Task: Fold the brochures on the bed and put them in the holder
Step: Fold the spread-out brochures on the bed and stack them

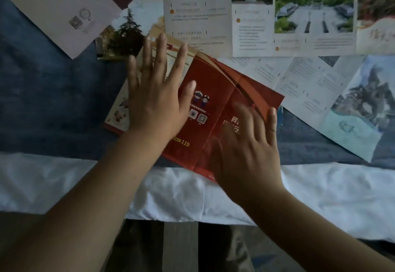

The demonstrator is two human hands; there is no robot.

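Note:
A red brochure [215, 92] lies unfolded on the bed, slanted, with creases showing between its panels. My left hand [156, 96] rests flat on its left part, fingers spread. My right hand [248, 143] presses on its right panel near the lower right edge, fingers apart and blurred. Neither hand grips the paper. No holder shows in this view.
Several other unfolded brochures lie around: a white and maroon one [64, 4] at the top left, a large white one with photos [277, 15] at the top, another [342, 100] at the right. A blue blanket [53, 100] covers the bed above the white sheet [64, 182].

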